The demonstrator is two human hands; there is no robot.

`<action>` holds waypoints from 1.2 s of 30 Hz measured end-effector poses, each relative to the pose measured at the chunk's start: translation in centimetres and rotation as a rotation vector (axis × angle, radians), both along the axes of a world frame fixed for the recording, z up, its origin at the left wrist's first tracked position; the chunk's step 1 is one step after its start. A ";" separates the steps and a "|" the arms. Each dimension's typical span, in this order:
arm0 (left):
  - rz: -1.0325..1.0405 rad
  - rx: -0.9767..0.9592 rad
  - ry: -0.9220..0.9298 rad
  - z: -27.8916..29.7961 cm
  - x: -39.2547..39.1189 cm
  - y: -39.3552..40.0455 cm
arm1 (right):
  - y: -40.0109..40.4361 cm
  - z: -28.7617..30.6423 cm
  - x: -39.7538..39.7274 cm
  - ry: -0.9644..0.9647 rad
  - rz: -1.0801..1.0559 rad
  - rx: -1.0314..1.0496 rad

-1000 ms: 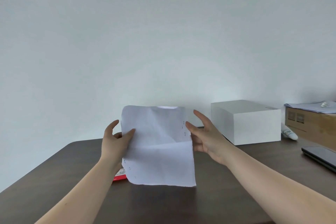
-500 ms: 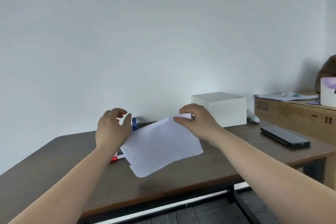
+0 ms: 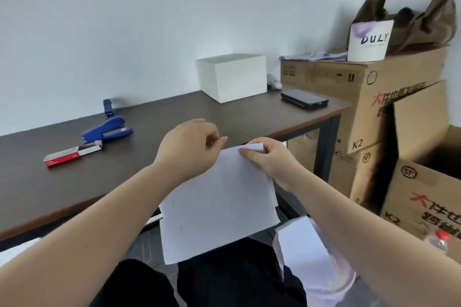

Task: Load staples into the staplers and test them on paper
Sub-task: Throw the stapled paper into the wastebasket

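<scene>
I hold a white sheet of paper [image 3: 219,202] over my lap, in front of the table's edge. My right hand [image 3: 267,159] pinches its folded top right corner. At the sheet's top left corner my left hand [image 3: 189,143] has its thumb and fingertips pinched together. A blue stapler [image 3: 107,129] lies on the dark table [image 3: 174,112] at the left. A second, smaller blue stapler [image 3: 108,106] is behind it. A red and white staple box [image 3: 72,156], slid partly open, lies in front of them.
A white box [image 3: 232,77] and a black phone [image 3: 304,98] sit at the table's far right. Stacked cardboard boxes [image 3: 389,97] stand to the right, with an open one nearest. A white bag with paper [image 3: 306,252] and a bottle [image 3: 439,242] are at lower right.
The view has swung down and to the right. The paper has come off the table toward my lap. My left hand, apart from the sheet half a second ago, is back at its top corner.
</scene>
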State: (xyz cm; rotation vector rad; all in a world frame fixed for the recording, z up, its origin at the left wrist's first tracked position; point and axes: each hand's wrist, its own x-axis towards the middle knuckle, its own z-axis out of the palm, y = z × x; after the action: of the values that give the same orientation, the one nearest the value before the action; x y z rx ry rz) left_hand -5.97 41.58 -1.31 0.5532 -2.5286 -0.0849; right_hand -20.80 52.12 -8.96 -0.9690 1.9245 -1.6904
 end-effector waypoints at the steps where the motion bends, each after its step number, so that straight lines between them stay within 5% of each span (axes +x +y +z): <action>1: -0.032 -0.001 -0.032 -1.1 -0.5 0.3 | 0.7 -1.7 -0.9 -0.054 -0.020 0.022; 10: -0.213 0.064 -0.327 -11.8 -8.1 1.5 | 5.4 -17.8 -9.2 -0.575 -0.264 0.126; 15: -0.280 0.198 -0.490 -17.9 -13.3 1.7 | 5.9 -25.5 -12.5 -0.671 -0.322 0.210; 25: -0.307 0.255 -0.678 -25.8 -21.0 0.2 | 5.4 -36.9 -18.4 -0.345 -0.386 0.745; 36: -0.368 0.313 -0.743 -28.9 -23.2 0.1 | 5.1 -40.6 -19.8 0.000 -0.389 1.294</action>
State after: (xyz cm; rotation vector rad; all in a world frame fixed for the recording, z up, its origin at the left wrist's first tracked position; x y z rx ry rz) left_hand -29.18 41.70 -30.20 0.2439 -3.3536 -0.4975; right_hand -40.56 57.23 -49.56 -0.0728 2.6125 -0.2599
